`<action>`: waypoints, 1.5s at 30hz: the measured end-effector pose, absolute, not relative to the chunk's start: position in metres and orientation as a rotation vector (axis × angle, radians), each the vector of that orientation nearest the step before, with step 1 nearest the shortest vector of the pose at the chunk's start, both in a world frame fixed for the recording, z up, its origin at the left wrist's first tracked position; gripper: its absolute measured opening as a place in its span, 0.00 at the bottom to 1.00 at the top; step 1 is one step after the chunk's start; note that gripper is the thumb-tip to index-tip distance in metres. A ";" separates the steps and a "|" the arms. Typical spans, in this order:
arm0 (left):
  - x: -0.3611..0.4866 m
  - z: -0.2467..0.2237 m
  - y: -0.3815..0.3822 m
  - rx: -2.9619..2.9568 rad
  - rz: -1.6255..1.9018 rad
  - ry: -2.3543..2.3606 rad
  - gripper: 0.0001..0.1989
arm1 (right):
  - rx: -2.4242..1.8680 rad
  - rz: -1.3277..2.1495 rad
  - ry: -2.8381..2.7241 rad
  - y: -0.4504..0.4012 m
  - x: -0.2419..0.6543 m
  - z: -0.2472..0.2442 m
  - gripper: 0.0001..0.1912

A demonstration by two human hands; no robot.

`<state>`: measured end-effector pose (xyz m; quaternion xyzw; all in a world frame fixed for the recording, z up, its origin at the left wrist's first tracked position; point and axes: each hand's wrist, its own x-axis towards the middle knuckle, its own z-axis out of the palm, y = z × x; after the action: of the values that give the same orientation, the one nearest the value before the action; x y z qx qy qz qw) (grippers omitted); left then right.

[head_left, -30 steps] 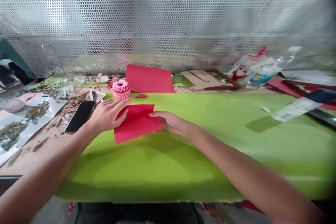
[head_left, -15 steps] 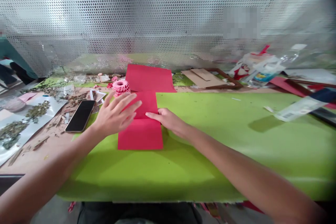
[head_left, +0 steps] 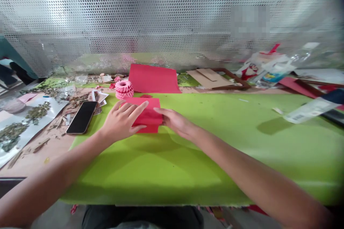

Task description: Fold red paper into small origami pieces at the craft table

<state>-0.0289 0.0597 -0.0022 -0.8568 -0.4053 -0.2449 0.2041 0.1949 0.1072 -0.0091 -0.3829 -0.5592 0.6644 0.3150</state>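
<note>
Pressing a red paper (head_left: pixel 152 112) on the green worktop (head_left: pixel 188 173) with both hands, I am near the far side of the worktop. The paper seems folded, but I cannot tell how many layers it has. My left hand (head_left: pixel 122 121) is open and lies flat on the paper's left part, with the fingers spread. My right hand (head_left: pixel 176 122) is also open, and its fingers (head_left: pixel 161 111) touch the right part from the side. Neither hand is closing around the paper; they only press it.

Just beyond the left hand stands a pink paper stack (head_left: pixel 124 89), and a small red scrap (head_left: pixel 146 96) lies beside it. A bigger red sheet (head_left: pixel 153 79) lies farther back, and a phone (head_left: pixel 82 117) lies to the left.

I think the main risk is uneven pressure: the layers could slip, and a crease may then become crooked. The paper could also slide on the smooth worktop. If my left hand moves carelessly forward, it may knock the pink stack over.
</note>
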 end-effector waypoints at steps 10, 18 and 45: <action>-0.026 -0.003 0.061 -2.390 -0.629 -1.176 0.30 | -1.048 0.894 -1.872 0.096 0.197 0.002 0.19; -0.038 -0.027 0.079 -2.677 -0.490 -1.435 0.28 | -1.152 0.427 -2.354 0.115 0.204 -0.021 0.20; -0.049 -0.035 0.082 -2.861 -0.278 -1.576 0.35 | -1.017 0.433 -2.758 0.126 0.208 -0.039 0.34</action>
<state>-0.0486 0.0822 -0.0352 -0.8707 -0.4795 -0.0847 -0.0684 0.2079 0.1259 -0.0394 -0.3410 -0.9249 0.1451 0.0853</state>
